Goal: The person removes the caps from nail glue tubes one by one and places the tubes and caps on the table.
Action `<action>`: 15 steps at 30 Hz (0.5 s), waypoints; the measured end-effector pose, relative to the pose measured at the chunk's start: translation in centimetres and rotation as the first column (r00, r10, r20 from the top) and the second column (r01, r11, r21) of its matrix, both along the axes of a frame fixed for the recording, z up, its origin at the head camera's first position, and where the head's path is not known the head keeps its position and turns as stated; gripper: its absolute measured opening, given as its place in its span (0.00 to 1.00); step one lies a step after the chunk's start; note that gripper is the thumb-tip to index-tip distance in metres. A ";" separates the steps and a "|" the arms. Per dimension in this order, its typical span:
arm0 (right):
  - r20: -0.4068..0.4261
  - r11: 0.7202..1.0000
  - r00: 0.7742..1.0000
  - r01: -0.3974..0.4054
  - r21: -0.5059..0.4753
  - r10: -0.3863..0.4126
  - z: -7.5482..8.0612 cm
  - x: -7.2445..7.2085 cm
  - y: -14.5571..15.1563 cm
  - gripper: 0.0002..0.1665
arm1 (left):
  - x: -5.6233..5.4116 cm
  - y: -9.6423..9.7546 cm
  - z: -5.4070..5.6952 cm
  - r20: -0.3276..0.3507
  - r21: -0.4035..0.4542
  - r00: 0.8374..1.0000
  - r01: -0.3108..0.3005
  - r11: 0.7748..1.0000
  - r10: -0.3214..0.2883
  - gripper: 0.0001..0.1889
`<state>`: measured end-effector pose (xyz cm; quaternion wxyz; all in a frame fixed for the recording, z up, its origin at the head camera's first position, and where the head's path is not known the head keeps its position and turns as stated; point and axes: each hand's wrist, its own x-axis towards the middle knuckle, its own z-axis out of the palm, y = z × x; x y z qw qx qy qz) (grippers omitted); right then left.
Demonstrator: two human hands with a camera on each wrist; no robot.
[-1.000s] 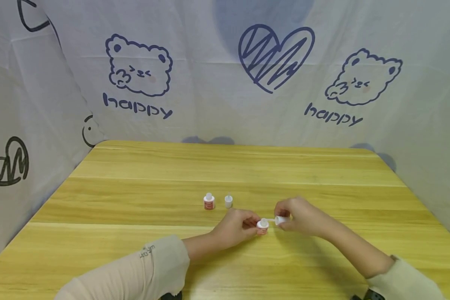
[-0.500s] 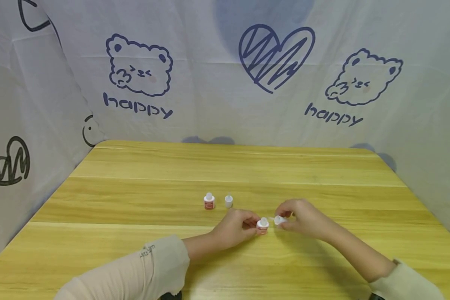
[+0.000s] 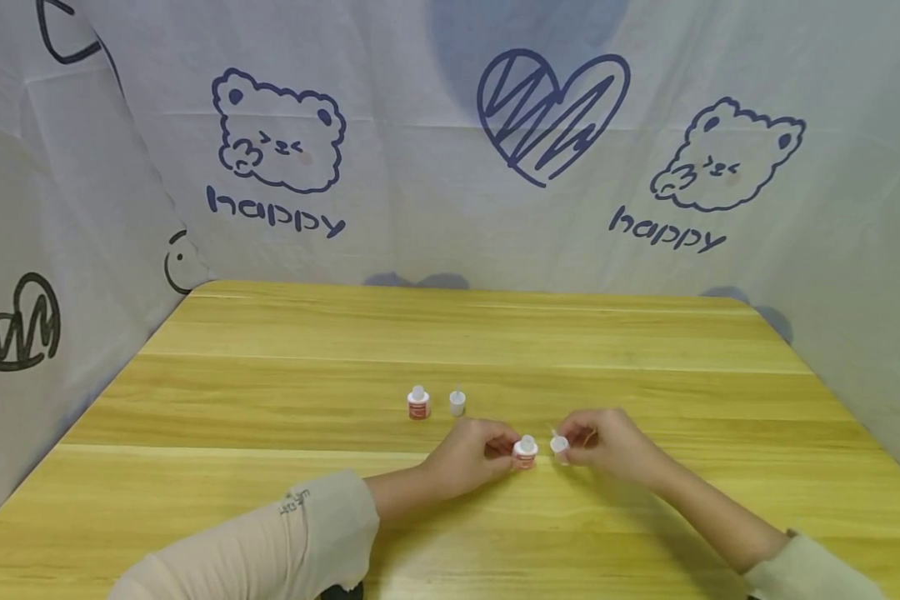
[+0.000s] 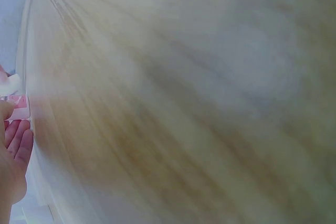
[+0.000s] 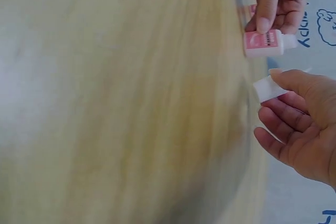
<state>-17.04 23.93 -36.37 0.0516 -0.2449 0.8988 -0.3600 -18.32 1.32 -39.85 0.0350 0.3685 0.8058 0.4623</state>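
My left hand (image 3: 471, 457) holds a small white bottle (image 3: 525, 454) with a pink-red label, upright on the table; its translucent neck is uncapped. In the right wrist view the thumb of that hand lies against the label of the bottle (image 5: 262, 43). Just to the right, my right hand (image 3: 611, 443) pinches a white cap (image 3: 559, 446) between thumb and fingers. The cap's open end faces up, and a thin stem rises from it. Cap and bottle are apart. The left wrist view shows only part of the left hand (image 4: 18, 150) at its edge.
Farther back on the wooden table (image 3: 270, 400) stands a second bottle (image 3: 418, 404) with a red label and no cap on it. Beside it a white cap (image 3: 457, 403) stands with its stem up. A printed white cloth (image 3: 412, 208) hangs behind the table.
My right hand has turned the cap from lying sideways, stem toward the bottle, to open end up. That hand has shifted slightly. The left hand and its bottle stay in place.
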 end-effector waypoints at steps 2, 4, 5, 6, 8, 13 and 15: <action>0.007 1.000 1.000 0.006 -0.020 -0.006 -0.4 0.0 0.0 0.07 | 0.0 0.0 0.0 0.000 0.000 1.000 -0.001 1.000 0.001 0.07; 0.000 0.999 1.000 0.013 -0.036 -0.013 -0.6 0.1 0.1 0.07 | 0.0 0.0 0.0 -0.002 0.000 1.000 -0.002 1.000 0.002 0.07; -0.005 0.999 1.000 0.018 -0.043 -0.018 -0.7 0.1 0.1 0.07 | 0.0 0.0 -0.1 -0.002 0.000 1.000 -0.003 1.000 0.003 0.07; -0.008 0.998 1.000 0.024 -0.049 -0.025 -0.8 0.1 0.1 0.07 | 0.0 0.0 -0.1 -0.002 0.000 1.000 -0.004 1.000 0.004 0.07; -0.014 0.997 0.999 0.036 -0.061 -0.037 -0.9 0.2 0.1 0.08 | 0.0 0.0 -0.1 -0.005 0.000 1.000 -0.004 1.000 0.004 0.07; 0.007 0.996 0.999 0.045 -0.082 -0.044 -1.1 0.3 0.3 0.08 | 0.1 0.0 0.0 -0.011 -0.002 1.000 -0.002 1.000 0.002 0.07; 0.019 0.995 0.999 0.042 -0.086 -0.040 -1.2 0.3 0.4 0.08 | 0.1 0.0 0.0 -0.008 -0.002 1.000 -0.002 1.000 0.002 0.07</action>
